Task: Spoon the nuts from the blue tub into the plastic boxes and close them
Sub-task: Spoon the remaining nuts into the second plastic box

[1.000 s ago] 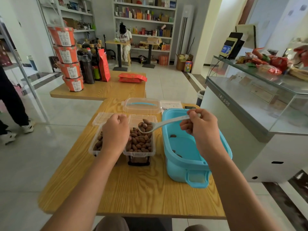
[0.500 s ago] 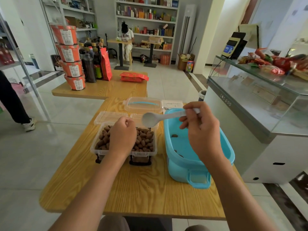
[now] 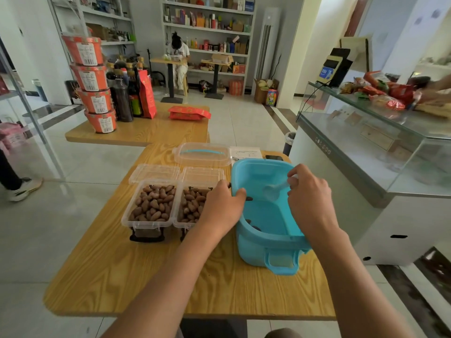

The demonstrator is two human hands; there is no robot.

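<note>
The right hand (image 3: 308, 198) pinches the handle of a pale translucent plastic spoon (image 3: 274, 190), its bowl lowered inside the blue plastic tub (image 3: 266, 242) at the right edge of the wooden table (image 3: 146, 276); the left hand (image 3: 223, 206) grips the tub's near-left rim, thumb over the edge; few brown nuts (image 3: 251, 222) remain on the tub floor, so tilting the tub toward the spoon and scraping along its wall should gather them; the two clear plastic boxes (image 3: 150, 204), just left of the tub, look nearly full, hinged lids open behind; level them before pressing the lids shut.
</note>
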